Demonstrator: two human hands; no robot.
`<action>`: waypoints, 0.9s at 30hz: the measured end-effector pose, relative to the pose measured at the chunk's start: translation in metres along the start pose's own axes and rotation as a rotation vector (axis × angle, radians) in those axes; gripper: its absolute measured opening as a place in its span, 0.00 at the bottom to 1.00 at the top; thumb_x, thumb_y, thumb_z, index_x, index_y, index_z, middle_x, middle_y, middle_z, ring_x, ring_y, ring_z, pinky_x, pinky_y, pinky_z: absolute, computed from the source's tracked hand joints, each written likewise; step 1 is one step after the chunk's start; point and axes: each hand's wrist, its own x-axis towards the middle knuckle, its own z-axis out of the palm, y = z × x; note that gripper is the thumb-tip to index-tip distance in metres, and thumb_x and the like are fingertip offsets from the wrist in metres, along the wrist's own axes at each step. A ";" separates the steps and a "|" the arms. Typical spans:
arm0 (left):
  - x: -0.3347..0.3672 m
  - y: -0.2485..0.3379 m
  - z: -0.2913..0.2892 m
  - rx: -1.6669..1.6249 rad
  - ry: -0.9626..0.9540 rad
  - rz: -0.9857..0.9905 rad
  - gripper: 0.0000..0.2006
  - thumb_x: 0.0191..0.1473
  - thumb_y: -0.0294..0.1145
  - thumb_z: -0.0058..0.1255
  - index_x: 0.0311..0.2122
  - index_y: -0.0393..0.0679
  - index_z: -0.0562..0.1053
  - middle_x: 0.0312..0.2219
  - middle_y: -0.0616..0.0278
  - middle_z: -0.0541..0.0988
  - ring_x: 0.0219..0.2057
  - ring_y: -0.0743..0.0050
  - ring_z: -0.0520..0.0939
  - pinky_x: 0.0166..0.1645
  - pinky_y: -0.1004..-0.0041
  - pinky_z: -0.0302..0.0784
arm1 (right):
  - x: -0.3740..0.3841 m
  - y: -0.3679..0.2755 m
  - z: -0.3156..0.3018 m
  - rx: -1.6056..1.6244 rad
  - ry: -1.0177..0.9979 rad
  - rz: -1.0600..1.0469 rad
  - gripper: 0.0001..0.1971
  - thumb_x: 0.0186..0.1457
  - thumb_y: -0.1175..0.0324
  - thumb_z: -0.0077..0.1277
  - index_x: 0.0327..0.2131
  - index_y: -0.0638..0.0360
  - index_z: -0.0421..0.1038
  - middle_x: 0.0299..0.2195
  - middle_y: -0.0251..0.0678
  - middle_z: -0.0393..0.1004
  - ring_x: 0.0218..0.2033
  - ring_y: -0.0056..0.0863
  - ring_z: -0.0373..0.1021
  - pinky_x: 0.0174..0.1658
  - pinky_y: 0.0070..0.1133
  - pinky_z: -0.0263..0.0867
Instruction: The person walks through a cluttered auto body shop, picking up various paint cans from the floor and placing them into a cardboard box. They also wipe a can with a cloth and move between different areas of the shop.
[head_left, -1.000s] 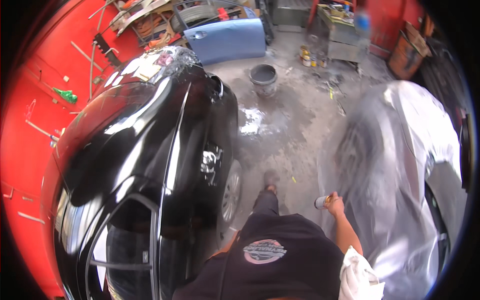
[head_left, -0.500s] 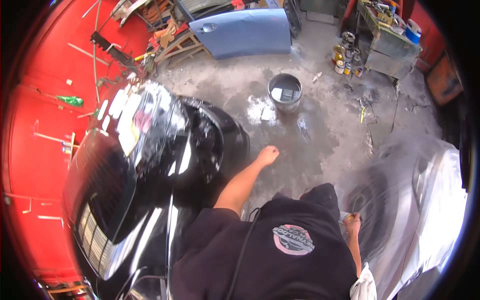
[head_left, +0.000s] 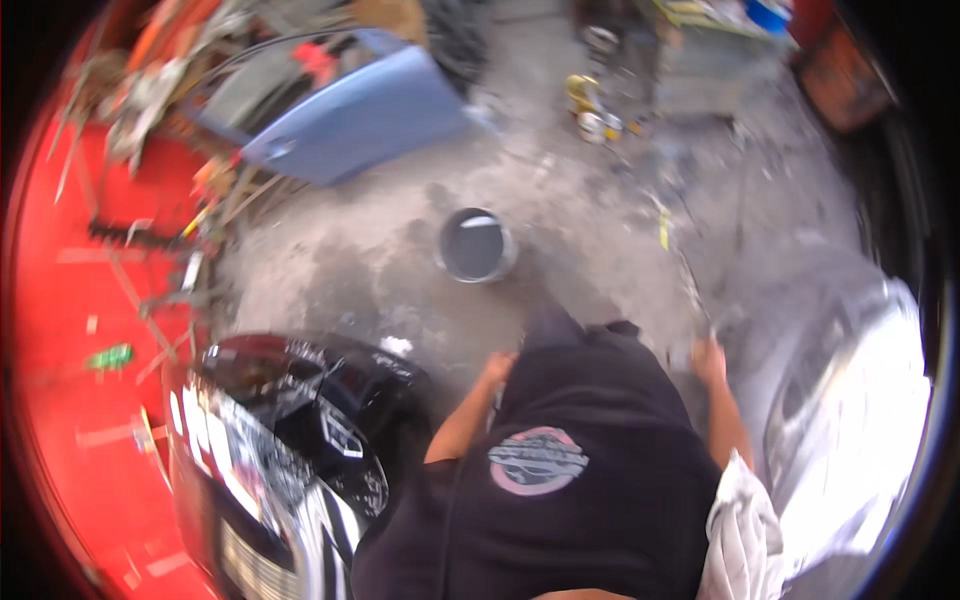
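Apparently mid-stride, bare left hand (head_left: 498, 369) and bare right hand (head_left: 708, 361) hang apart; whether fingers grip anything, I cannot tell. The next move calls for clearance around the round, dark-grey bucket (head_left: 509, 254).

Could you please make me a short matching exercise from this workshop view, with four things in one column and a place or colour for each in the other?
Things
1. Bucket
2. Right hand
3. Car door
4. Car with glossy paint

Places and colours
A. Blue, toward the upper left
B. Black, at the lower left
C. Between the dark shirt and the pale sheeting
D. Upright on the floor, ahead of the person

Right pairs: 1-D, 2-C, 3-A, 4-B
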 end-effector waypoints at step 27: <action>0.898 0.430 -0.279 0.392 -0.125 -0.364 0.57 0.48 0.62 0.63 0.72 0.44 0.44 0.69 0.44 0.52 0.67 0.43 0.60 0.55 0.44 0.76 | 0.449 -0.371 -0.017 0.554 0.269 0.361 0.32 0.46 0.75 0.62 0.56 0.49 0.66 0.48 0.48 0.67 0.47 0.53 0.71 0.47 0.38 0.71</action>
